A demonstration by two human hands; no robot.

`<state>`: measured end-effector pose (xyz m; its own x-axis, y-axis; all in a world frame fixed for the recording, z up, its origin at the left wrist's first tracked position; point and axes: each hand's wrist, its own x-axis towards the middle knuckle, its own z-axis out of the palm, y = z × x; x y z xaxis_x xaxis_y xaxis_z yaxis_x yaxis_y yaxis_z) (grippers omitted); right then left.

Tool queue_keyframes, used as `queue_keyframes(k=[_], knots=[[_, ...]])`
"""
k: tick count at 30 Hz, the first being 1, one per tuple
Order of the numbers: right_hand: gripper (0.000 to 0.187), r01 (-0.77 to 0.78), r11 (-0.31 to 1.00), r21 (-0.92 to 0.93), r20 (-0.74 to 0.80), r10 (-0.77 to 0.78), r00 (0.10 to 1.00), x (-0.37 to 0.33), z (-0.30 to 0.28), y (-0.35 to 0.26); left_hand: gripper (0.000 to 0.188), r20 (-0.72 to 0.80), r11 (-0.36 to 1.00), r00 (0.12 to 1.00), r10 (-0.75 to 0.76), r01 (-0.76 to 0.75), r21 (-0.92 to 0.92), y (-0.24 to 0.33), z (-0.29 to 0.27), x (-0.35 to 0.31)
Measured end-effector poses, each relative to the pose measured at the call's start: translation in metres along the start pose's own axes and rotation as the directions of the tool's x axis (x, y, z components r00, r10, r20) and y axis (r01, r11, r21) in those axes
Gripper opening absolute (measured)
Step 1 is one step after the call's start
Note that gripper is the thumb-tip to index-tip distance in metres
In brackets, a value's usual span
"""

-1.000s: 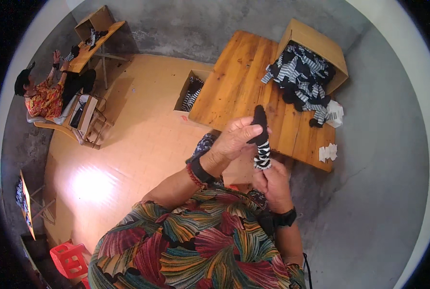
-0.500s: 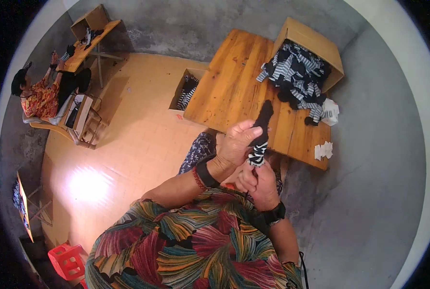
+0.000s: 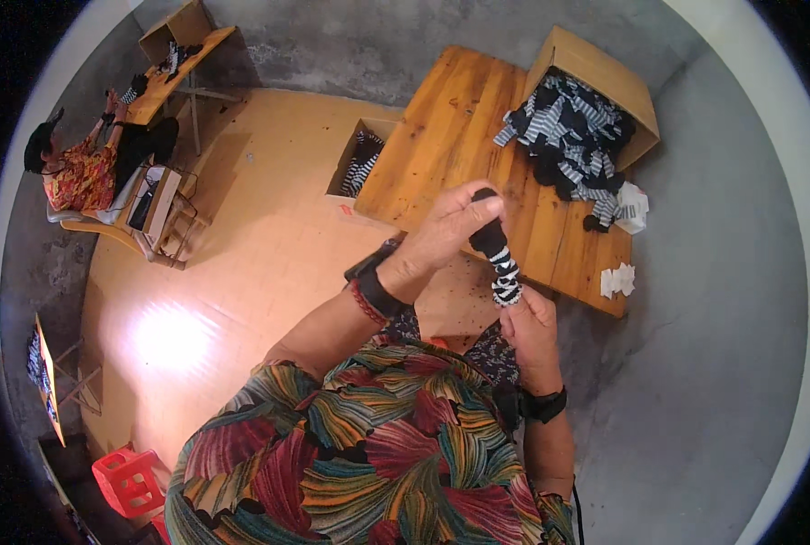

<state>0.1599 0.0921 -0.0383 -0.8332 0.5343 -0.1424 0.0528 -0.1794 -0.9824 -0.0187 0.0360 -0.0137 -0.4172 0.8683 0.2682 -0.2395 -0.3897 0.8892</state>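
A black sock (image 3: 490, 238) with a bunched black-and-white cuff is stretched between my two hands, in front of the table's near edge. My left hand (image 3: 449, 225) is closed round the black toe end, thumb on top. At the other end, my right hand (image 3: 530, 329) pinches the rim of the cuff; its fingertips are partly hidden. On the table, beyond my hands, a heap of black and grey-striped socks (image 3: 568, 136) spills from a cardboard box (image 3: 616, 68) lying on its side.
The wooden table (image 3: 423, 150) has a white packet (image 3: 634, 207) and white paper slips (image 3: 617, 281) at its right. A floor box (image 3: 340, 186) by its left edge holds striped socks. At far left a person (image 3: 83, 177) sits at another table; a red stool (image 3: 128, 481) stands lower left.
My left hand has slid up over the sock's toe end. My right hand has moved slightly right and now holds the cuff's rim, with the hands farther apart.
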Motion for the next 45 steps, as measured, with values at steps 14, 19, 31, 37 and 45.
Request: queue_keyframes(k=[14,19,31,37,45], knots=[[0.021,-0.264,0.704,0.659,0.315,0.060,0.947,0.008,0.030,0.017,0.039,-0.262,0.998,0.965,0.011,-0.026,-0.051,-0.017,0.033,-0.004],[0.023,-0.186,0.939,0.289,0.036,0.183,0.982,0.007,0.017,0.004,0.031,-0.228,1.000,0.974,-0.010,0.005,-0.020,-0.017,0.011,-0.007],[0.022,0.017,0.988,-0.153,-0.127,-0.037,0.991,0.009,0.009,-0.004,0.023,-0.301,0.981,0.952,0.055,-0.108,-0.163,-0.015,0.020,0.009],[0.022,-0.310,0.760,0.571,0.271,0.182,0.945,0.005,0.019,0.001,0.027,-0.269,0.919,0.959,-0.092,-0.022,-0.393,-0.022,0.040,0.003],[0.021,-0.003,0.991,-0.133,0.033,0.007,0.999,0.003,0.009,0.001,0.027,-0.377,0.953,0.925,-0.046,-0.072,-0.294,-0.007,0.040,0.010]])
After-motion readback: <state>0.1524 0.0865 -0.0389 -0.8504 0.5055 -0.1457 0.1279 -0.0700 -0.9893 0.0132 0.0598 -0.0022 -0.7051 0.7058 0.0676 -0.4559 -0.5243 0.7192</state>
